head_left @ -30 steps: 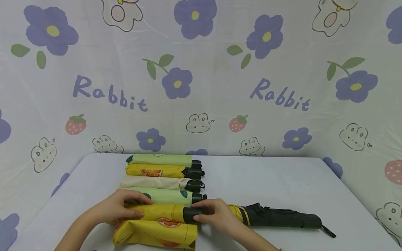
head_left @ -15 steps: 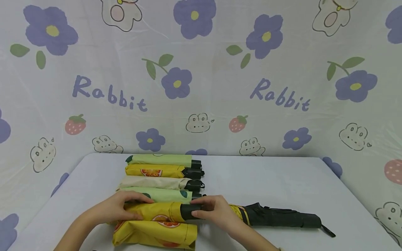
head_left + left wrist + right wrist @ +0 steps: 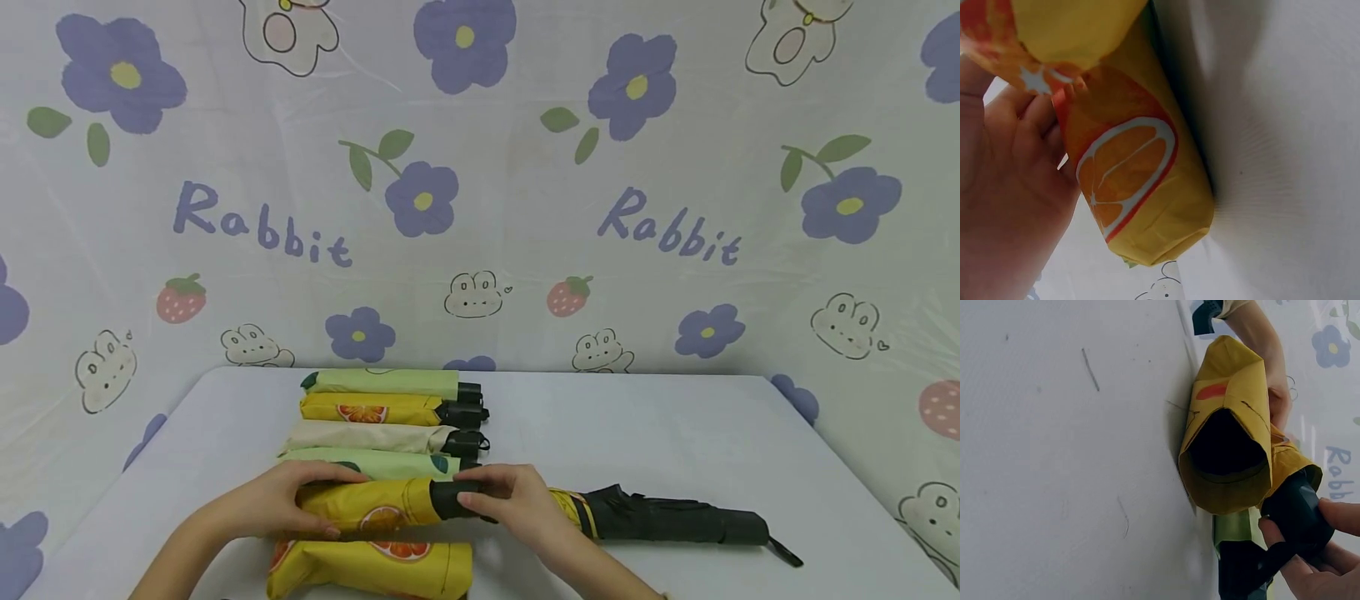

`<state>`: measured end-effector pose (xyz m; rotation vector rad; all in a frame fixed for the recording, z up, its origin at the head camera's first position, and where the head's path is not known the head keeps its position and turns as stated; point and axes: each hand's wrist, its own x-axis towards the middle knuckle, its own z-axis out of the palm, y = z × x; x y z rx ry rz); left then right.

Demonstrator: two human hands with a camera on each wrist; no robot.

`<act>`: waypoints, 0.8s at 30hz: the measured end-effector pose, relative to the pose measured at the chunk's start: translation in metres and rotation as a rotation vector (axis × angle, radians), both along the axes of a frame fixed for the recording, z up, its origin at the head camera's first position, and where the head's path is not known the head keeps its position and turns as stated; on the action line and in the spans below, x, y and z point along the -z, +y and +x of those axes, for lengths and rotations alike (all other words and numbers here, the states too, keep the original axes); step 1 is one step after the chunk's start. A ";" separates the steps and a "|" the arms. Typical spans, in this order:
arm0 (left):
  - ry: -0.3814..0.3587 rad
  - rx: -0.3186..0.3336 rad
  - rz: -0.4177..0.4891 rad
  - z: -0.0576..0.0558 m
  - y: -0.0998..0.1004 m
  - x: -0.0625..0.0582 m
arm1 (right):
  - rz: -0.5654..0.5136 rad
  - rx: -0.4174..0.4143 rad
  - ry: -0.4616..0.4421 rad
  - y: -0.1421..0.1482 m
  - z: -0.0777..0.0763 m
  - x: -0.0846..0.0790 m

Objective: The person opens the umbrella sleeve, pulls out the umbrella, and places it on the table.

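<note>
My left hand [image 3: 273,498] grips the yellow sleeve of a folded umbrella [image 3: 352,508] printed with orange slices. Fingertips of my right hand [image 3: 517,500] pinch its black handle [image 3: 1300,515], which pokes out of the sleeve's mouth in the right wrist view. The umbrella lies crosswise, handle to the right and slightly raised. Just in front of it is a second yellow sleeve [image 3: 375,571] with the same print; its dark, hollow mouth [image 3: 1225,447] faces the right wrist camera. In the left wrist view, the fingers of the left hand [image 3: 1016,162] go behind the yellow fabric.
Behind the hands lie a light green umbrella [image 3: 397,462], a cream one [image 3: 367,435], a yellow one [image 3: 322,407] and another green one [image 3: 405,382], handles all rightward. A black folded umbrella [image 3: 675,521] lies bare on the white table [image 3: 637,433], beyond the right hand.
The held umbrella has shifted slightly left and up, its handle end rising with my right hand. The hollow yellow sleeve in front has slid a little nearer to me.
</note>
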<state>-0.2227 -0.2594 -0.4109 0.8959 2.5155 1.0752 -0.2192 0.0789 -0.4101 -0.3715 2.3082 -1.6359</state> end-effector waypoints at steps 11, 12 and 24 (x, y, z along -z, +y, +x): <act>-0.039 -0.012 -0.025 0.002 0.003 -0.003 | -0.050 0.045 -0.096 0.003 0.000 0.001; -0.030 -0.011 -0.031 0.002 0.003 -0.002 | -0.059 0.043 -0.106 0.003 0.000 0.001; -0.005 0.003 -0.045 0.000 0.002 0.001 | -0.109 0.023 -0.157 0.013 0.000 0.000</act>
